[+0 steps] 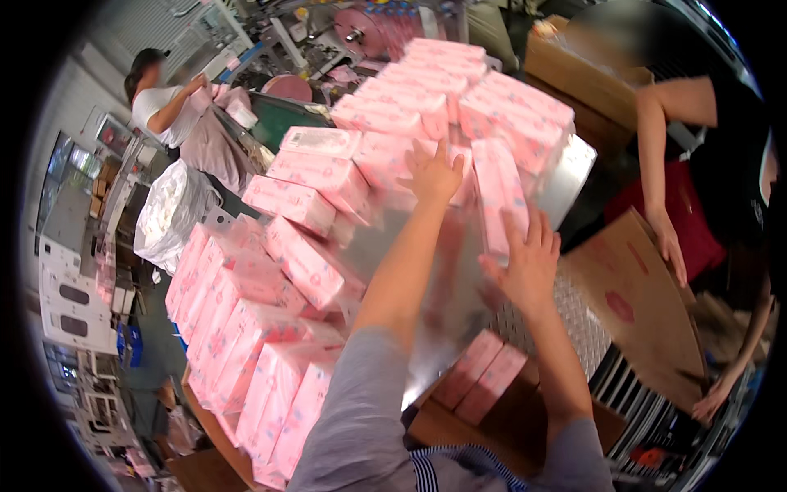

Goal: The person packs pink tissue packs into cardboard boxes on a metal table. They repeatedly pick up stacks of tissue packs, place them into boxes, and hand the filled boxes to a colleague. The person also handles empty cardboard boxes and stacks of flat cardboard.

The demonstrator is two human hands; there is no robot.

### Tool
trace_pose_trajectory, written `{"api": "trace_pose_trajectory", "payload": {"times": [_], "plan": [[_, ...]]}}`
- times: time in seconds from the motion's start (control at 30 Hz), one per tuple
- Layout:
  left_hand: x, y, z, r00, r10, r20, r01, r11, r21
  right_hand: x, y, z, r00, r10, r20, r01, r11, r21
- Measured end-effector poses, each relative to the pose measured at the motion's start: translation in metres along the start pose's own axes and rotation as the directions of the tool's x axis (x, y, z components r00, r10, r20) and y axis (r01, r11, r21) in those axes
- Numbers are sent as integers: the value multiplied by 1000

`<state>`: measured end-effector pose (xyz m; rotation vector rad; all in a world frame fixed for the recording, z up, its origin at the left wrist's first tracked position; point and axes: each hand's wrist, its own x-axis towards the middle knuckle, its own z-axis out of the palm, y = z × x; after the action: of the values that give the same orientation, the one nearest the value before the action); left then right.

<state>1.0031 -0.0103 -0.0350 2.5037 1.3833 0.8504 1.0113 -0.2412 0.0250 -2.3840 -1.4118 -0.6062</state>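
Two hands open, apart | left hand flat on pink packs on steel table | right hand against upright pack | best: press evenly, slide rows square.

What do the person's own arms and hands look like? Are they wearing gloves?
No gloves: the left hand and the right hand are both bare, with no rings or watch to be seen. Short grey sleeves cover the upper arms, the forearms are uncovered, and a dark blue-and-white striped cloth shows at the chest.
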Motion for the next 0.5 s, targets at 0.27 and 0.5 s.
{"api": "trace_pose_trajectory", "payload": {"times": [0.27, 0.5], "plan": [[-20, -69, 35, 686, 652, 322, -597, 758, -264, 5, 49, 81, 836, 193, 513, -339, 918, 207], [132, -132, -42, 905, -320, 281, 256, 936, 244, -28, -19, 54, 834, 260, 487, -399, 893, 206]]}}
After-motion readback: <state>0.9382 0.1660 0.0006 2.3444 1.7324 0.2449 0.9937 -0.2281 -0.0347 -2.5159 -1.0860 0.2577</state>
